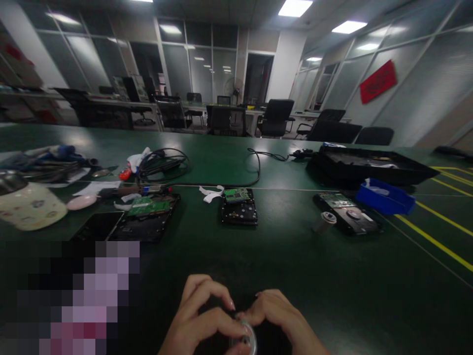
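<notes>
Near the bottom edge, my left hand (207, 315) curls its fingers around a small round part with a shiny silver rim (253, 339). A dark spot shows near the part's middle; the fingers hide most of the rest. My right hand (283, 315) is closed, its fingertips pinched together at the part's upper edge, touching it or very near. Whether the right fingers grip anything else is hidden. Beyond the hands lies an opened black casing (240, 217) with a green circuit board (237, 195) at its far end.
Another black casing with a board (148, 217) lies left, beside a phone (98, 224) and a floral-patterned container (31, 207). On the right are a small cylinder (325, 223), a third opened device (347, 214), a blue tray (386, 197) and a black bin (321, 170). A coiled cable (162, 165) lies behind.
</notes>
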The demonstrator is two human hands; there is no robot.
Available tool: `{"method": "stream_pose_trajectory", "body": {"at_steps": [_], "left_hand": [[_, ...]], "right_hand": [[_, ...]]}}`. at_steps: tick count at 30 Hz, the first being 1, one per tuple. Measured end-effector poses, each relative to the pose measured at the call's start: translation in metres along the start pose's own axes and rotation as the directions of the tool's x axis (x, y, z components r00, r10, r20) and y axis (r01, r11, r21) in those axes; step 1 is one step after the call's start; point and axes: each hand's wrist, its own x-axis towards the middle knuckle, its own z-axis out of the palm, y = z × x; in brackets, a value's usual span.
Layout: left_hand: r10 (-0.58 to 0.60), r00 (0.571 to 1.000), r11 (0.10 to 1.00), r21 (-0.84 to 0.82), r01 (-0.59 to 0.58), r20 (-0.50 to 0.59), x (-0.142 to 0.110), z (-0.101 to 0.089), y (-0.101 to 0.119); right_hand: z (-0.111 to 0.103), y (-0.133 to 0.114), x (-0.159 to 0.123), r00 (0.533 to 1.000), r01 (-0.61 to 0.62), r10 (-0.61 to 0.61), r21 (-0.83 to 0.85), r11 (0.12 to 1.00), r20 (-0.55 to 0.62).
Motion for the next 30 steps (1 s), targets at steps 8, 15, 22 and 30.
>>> {"method": "stream_pose_trajectory", "body": {"at_steps": [8, 15, 22, 30], "left_hand": [[-0.098, 0.995, 0.994, -0.041, 0.097, -0.017, 0.0, -0.002, 0.0], [-0.185, 0.974, 0.982, -0.06, 0.178, -0.129, 0.004, -0.007, 0.004], [-0.246, 0.96, 0.969, -0.05, 0.241, -0.133, 0.005, -0.005, 0.005], [-0.251, 0.955, 0.968, -0.043, 0.248, -0.156, 0.003, -0.002, 0.002]], "right_hand": [[-0.007, -0.004, -0.001, 0.998, 0.057, -0.058, 0.033, 0.998, 0.011], [-0.021, -0.016, 0.008, 0.981, 0.188, -0.187, -0.031, 0.982, 0.048], [-0.043, -0.039, 0.022, 0.987, 0.157, -0.158, -0.144, 0.977, 0.006], [-0.059, 0.025, 0.039, 0.981, -0.122, 0.043, -0.436, 0.892, -0.188]]}}
